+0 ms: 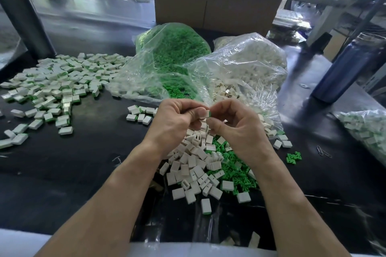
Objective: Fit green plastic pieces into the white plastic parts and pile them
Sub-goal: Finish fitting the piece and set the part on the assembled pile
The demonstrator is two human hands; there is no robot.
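Head view: a white part point(206, 113) is being pinched in the left grip point(177, 120); a green piece point(210, 113), just right, is being pressed in by the right grip point(234, 125).

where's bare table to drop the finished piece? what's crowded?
Bare black table lies between the finished pile and the left hand; another patch sits between the paper clip and blue bottle. Crowded: loose parts under both hands, bags behind.
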